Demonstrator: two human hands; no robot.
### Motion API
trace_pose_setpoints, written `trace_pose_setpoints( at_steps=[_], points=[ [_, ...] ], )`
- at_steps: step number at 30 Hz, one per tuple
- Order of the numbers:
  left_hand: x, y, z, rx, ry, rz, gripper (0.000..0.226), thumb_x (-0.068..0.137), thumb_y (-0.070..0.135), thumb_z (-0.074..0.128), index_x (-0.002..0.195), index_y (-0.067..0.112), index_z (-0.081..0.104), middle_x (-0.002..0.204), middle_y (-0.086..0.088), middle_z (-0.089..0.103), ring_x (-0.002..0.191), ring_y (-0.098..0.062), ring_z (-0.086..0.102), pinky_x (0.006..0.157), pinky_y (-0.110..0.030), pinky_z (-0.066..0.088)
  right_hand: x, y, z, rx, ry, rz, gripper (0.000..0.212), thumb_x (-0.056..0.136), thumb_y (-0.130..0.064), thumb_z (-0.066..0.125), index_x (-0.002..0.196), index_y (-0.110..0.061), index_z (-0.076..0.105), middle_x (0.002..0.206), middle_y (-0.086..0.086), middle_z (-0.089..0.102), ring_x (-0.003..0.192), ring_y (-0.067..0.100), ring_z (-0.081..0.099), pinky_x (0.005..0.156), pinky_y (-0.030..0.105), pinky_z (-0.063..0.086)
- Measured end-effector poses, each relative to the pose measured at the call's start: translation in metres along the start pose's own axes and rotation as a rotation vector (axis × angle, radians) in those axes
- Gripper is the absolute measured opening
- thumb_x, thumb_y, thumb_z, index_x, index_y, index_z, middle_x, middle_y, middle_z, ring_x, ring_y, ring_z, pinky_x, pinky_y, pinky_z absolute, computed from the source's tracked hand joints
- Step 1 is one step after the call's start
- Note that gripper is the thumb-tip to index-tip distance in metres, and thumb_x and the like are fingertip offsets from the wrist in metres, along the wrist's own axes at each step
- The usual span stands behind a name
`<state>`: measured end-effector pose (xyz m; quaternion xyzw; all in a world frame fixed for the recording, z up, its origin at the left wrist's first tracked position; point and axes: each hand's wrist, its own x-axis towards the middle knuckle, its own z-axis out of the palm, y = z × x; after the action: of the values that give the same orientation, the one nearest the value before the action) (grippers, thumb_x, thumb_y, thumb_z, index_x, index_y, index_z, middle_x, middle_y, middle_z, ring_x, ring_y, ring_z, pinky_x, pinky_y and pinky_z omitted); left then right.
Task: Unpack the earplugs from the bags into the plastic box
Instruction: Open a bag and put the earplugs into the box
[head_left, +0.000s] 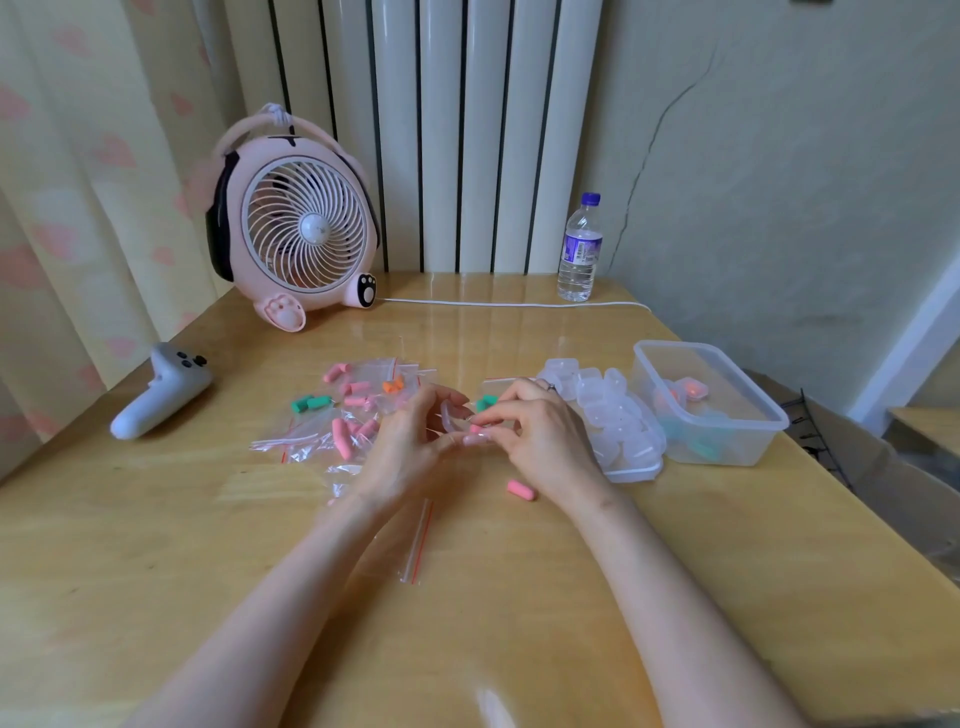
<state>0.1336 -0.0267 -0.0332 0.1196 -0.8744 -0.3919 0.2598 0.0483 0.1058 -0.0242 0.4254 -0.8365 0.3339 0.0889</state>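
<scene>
My left hand (410, 447) holds a small clear plastic case (451, 415) between its fingertips at the table's middle. My right hand (540, 441) pinches a pink earplug (477, 429) right at that case. A second pink earplug (521, 489) lies loose on the table below my right hand. Clear zip bags (337, 410) with pink, green and orange earplugs are spread to the left of my hands. An empty zip bag (418, 545) lies under my left forearm. The large clear plastic box (753, 415) at the right holds a few small filled cases.
A heap of small empty clear cases (618, 421) lies between my right hand and the box. A pink desk fan (296, 223) stands at the back left, its white cable (519, 304) running right. A water bottle (578, 249) stands at the back. A white controller (161, 389) lies at the left edge.
</scene>
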Motion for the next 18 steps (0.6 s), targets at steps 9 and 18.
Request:
trace_pose_setpoints(
  at_steps=[9, 18],
  points=[
    [-0.004, 0.005, -0.005, 0.065, 0.129, -0.072, 0.041, 0.076, 0.027, 0.074, 0.109, 0.007, 0.059, 0.102, -0.006, 0.065, 0.069, 0.0, 0.05, 0.065, 0.013, 0.015, -0.003, 0.002, -0.032, -0.026, -0.244, 0.186, 0.018, 0.069, -0.033, 0.08, 0.082, -0.029, 0.069, 0.076, -0.011, 0.065, 0.076, 0.005, 0.057, 0.068, 0.025, 0.043],
    [-0.002, 0.003, -0.006, 0.08, 0.132, -0.074, 0.042, 0.077, 0.028, 0.074, 0.109, 0.007, 0.059, 0.103, -0.005, 0.065, 0.075, -0.008, 0.055, 0.063, 0.014, 0.014, -0.003, 0.006, -0.024, -0.039, -0.444, 0.137, 0.021, 0.08, -0.007, 0.063, 0.089, -0.025, 0.068, 0.076, -0.007, 0.065, 0.067, 0.002, 0.056, 0.068, 0.021, 0.047]
  ],
)
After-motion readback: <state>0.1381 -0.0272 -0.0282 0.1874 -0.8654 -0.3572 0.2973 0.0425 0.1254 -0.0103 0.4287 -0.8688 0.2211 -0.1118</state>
